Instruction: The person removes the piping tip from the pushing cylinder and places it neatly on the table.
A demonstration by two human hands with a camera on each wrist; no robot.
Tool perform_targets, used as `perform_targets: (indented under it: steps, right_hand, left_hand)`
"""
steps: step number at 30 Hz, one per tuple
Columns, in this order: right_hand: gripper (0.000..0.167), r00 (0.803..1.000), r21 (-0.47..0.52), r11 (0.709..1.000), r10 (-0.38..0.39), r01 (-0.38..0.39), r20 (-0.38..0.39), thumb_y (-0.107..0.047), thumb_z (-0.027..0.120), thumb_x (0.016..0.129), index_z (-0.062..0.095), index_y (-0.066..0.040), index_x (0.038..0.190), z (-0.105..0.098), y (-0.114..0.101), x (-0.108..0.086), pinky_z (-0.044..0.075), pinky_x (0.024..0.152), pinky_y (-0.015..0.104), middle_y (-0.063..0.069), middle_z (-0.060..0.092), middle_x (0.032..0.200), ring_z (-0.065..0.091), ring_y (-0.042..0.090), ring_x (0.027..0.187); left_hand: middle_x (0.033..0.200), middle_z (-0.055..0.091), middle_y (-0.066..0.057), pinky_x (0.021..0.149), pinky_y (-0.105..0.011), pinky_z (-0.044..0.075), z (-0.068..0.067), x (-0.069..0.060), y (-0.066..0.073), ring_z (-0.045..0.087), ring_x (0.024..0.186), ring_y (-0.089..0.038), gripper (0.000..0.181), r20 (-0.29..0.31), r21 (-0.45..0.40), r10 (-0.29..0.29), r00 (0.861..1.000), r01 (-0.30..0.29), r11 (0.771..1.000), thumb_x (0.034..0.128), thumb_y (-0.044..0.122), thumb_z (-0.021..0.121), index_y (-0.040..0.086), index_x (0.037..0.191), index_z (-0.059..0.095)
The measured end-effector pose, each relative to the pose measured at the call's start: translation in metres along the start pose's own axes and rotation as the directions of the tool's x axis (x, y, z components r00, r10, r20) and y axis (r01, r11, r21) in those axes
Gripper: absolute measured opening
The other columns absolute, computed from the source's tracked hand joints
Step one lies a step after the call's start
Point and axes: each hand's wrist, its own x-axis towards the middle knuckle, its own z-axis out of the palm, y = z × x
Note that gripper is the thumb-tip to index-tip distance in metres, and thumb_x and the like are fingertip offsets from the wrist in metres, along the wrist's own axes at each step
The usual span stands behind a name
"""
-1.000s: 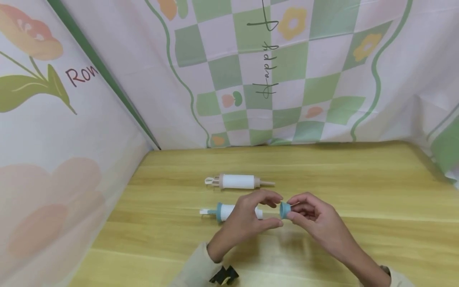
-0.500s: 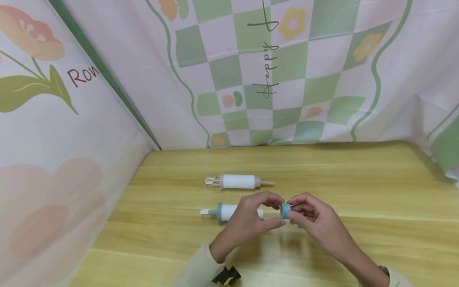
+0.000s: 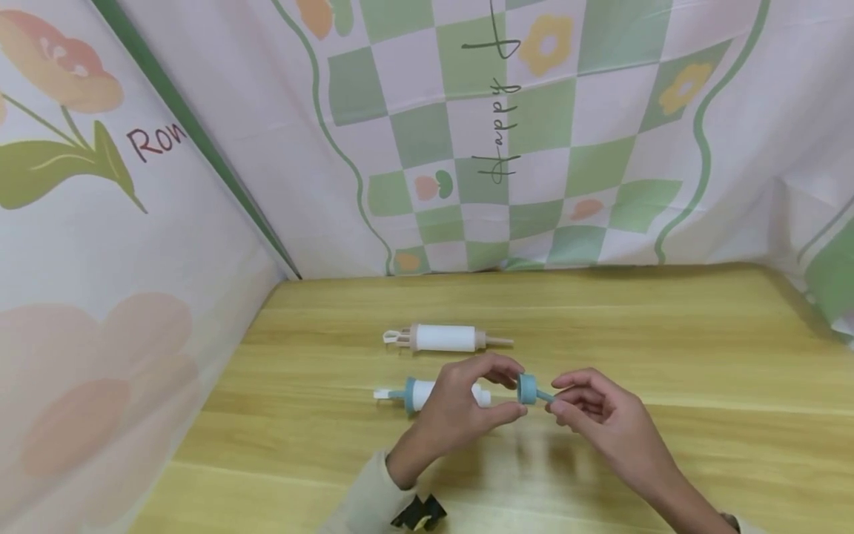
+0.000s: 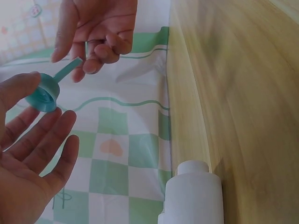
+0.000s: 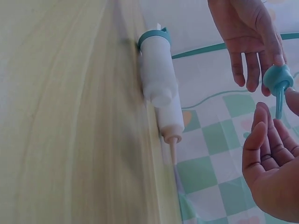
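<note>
My left hand pinches the wide collar of a teal nozzle cap between thumb and fingers; its thin spout points right. At the spout's tip is my right hand, thumb close to it and index finger apart, the other fingers loosely bent. In the left wrist view the hollow inside of the nozzle cap shows. Below and behind my left hand lies a white syringe-like tube with a teal collar and handle. Its right end is a bare white neck, and the hand partly covers its body.
Farther back on the wooden table lies a second white tube with pinkish fittings and a pinkish spout in place. Printed cloth hangs along the back and left side. A black item is by my left sleeve.
Earlier the right hand held the nozzle cap while the left fingers came up to its rim. Now the left hand holds it, and the right hand has drawn back right, exposing the spout.
</note>
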Motion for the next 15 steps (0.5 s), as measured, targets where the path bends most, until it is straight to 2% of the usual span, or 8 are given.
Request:
perform_targets:
  steps: [6,11,15]
  right_hand:
    - [0.017,0.998,-0.001,1.0,-0.004,0.004,-0.058,0.002,0.069,0.092,0.064,0.004,0.108,0.0,0.0022,-0.0025,0.058,0.065,0.029,0.01,0.071,0.088,0.069,0.019,0.075]
    - [0.01,0.992,-0.046,0.999,0.006,-0.012,-0.128,0.0,0.073,0.09,0.07,-0.001,0.1,0.0003,0.0022,-0.0039,0.057,0.065,0.026,0.007,0.071,0.085,0.068,0.016,0.074]
    - [0.009,0.989,-0.058,0.998,0.011,-0.02,-0.147,-0.001,0.073,0.09,0.071,-0.002,0.099,-0.0002,0.0015,-0.0042,0.056,0.064,0.024,0.009,0.07,0.085,0.067,0.016,0.073]
  left_hand:
    - [0.105,0.071,-0.006,0.084,-0.023,0.054,-0.0005,-0.0007,0.0001,0.067,0.093,-0.008,0.035,-0.007,-0.017,-0.005,1.0,0.005,1.0,0.0815,0.0,0.082,0.004,0.111,0.064]
    - [0.105,0.071,-0.007,0.083,-0.023,0.054,-0.0006,-0.0017,-0.0008,0.067,0.092,-0.007,0.035,0.002,-0.018,-0.015,1.0,0.015,1.0,0.0814,0.001,0.082,0.004,0.111,0.064]
    - [0.105,0.071,-0.007,0.083,-0.022,0.054,-0.0008,-0.0024,-0.0006,0.066,0.094,-0.006,0.036,0.009,-0.005,-0.038,0.999,0.038,0.999,0.0815,0.003,0.083,0.004,0.112,0.064]
